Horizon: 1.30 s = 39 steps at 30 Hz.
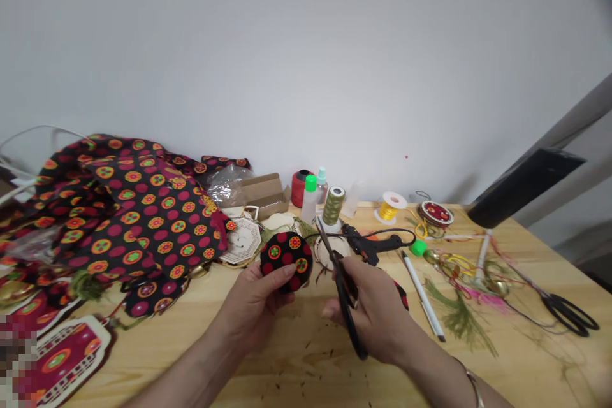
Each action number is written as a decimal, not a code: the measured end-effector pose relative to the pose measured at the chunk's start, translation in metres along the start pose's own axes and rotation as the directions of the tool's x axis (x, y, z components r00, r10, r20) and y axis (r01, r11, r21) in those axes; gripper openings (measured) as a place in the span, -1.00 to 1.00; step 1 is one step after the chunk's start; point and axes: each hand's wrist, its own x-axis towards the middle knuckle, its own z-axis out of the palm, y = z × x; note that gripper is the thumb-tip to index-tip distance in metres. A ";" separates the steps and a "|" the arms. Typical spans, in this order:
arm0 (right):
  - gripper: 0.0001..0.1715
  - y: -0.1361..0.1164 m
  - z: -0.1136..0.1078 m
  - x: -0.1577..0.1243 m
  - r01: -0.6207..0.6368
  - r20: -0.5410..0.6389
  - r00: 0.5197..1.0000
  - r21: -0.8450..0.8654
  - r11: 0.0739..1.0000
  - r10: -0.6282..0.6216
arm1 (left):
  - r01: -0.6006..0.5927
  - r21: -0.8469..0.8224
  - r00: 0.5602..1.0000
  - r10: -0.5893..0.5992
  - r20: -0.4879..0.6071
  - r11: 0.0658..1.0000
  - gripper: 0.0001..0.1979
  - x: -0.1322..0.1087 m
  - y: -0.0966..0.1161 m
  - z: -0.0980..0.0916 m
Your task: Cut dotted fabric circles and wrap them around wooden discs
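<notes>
My left hand (pixel 255 306) grips a round disc (pixel 282 254) covered in black fabric with red dots and flowers, its thumb lying on the disc's front. Just to the right, my right hand (pixel 377 312) holds black-handled scissors (pixel 345 306), whose blades point up and away from me. The blades and the disc are apart. Small dark scraps are scattered on the wooden table (pixel 306 363) below the hands. A piece of patterned fabric is partly hidden behind my right hand.
Patterned cloth (pixel 157 204) is heaped at the left. Behind the hands stand a green-capped bottle (pixel 310 201), an olive thread spool (pixel 333 205) and a black glue gun (pixel 375 244). A white pen (pixel 423 296), tassels (pixel 466 322) and other scissors (pixel 568 314) lie at the right.
</notes>
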 end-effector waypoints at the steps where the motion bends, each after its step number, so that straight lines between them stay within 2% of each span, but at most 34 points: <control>1: -0.53 -0.001 0.001 0.000 0.012 -0.018 1.000 -0.054 0.998 -0.013 | -0.002 -0.004 1.000 0.002 -0.004 1.000 -0.65 0.000 0.000 0.000; 5: -0.47 -0.005 0.003 -0.001 0.034 -0.034 0.998 -0.238 0.971 -0.044 | -0.012 -0.025 1.000 0.012 -0.008 1.000 -0.65 0.001 -0.002 0.000; 9: -0.49 -0.005 0.004 -0.003 0.084 -0.027 0.995 -0.316 0.945 -0.098 | -0.006 -0.063 1.000 0.007 0.009 0.998 -0.64 0.000 -0.002 0.001; 30: -0.50 -0.001 0.016 -0.004 0.118 -0.115 0.976 -0.431 0.895 -0.185 | -0.009 -0.087 1.000 0.007 -0.019 0.996 -0.83 0.000 -0.009 0.000; 39: -0.50 0.002 0.019 -0.004 0.134 -0.155 0.960 -0.479 0.867 -0.234 | -0.029 -0.073 1.000 0.028 -0.014 0.997 -0.78 -0.002 -0.008 0.001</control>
